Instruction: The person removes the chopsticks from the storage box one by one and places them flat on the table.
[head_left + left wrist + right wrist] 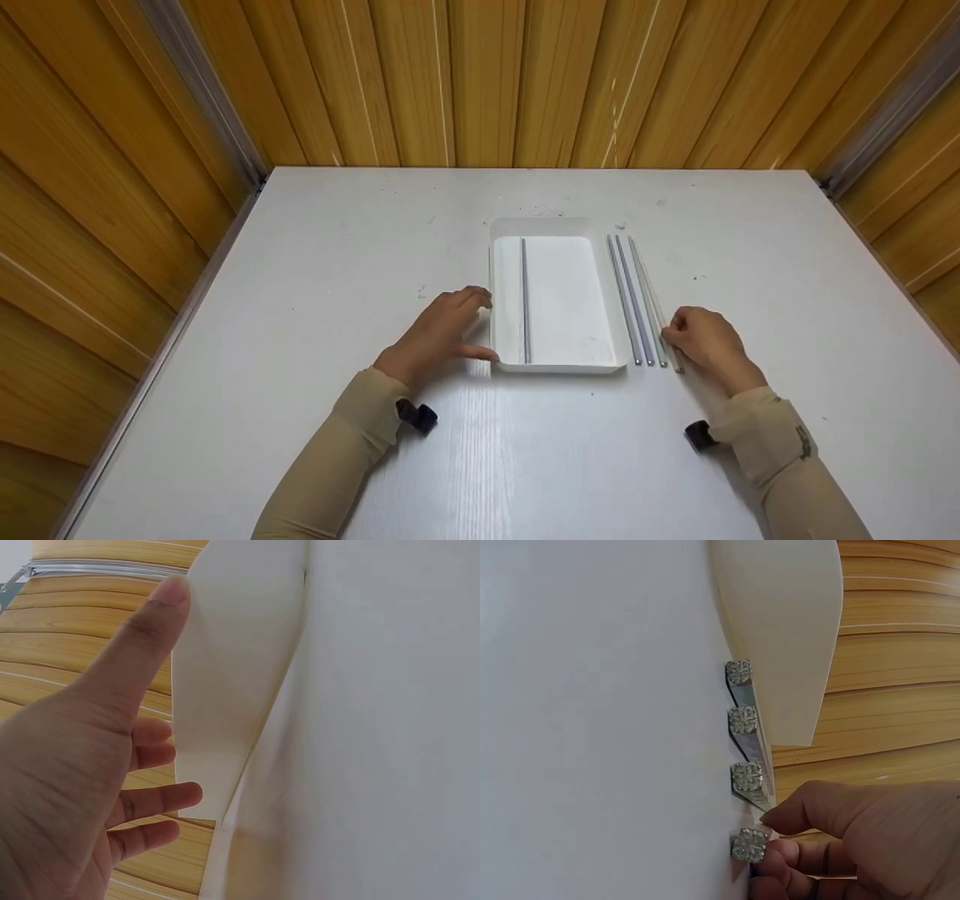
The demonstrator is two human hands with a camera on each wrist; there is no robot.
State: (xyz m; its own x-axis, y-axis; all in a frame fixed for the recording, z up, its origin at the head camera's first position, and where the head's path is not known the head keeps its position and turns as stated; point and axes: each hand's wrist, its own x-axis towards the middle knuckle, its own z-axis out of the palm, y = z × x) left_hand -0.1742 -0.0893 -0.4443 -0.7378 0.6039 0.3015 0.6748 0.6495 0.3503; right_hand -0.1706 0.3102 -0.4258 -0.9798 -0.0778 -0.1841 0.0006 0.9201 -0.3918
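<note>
A shallow white tray stands on the table, with one slim grey chopstick lying lengthwise near its left side. My left hand is beside the tray's left wall, thumb and fingers spread apart; the thumb is by the near left corner. Right of the tray, several square-ended chopsticks lie side by side, pointing away from me. With thumb and fingers, my right hand pinches the rightmost chopstick near its close end. Part of that chopstick is hidden behind the fingers.
The white table carries the tray and chopsticks. Wood-patterned panels rise behind it and at both sides. Metal posts stand at the back corners.
</note>
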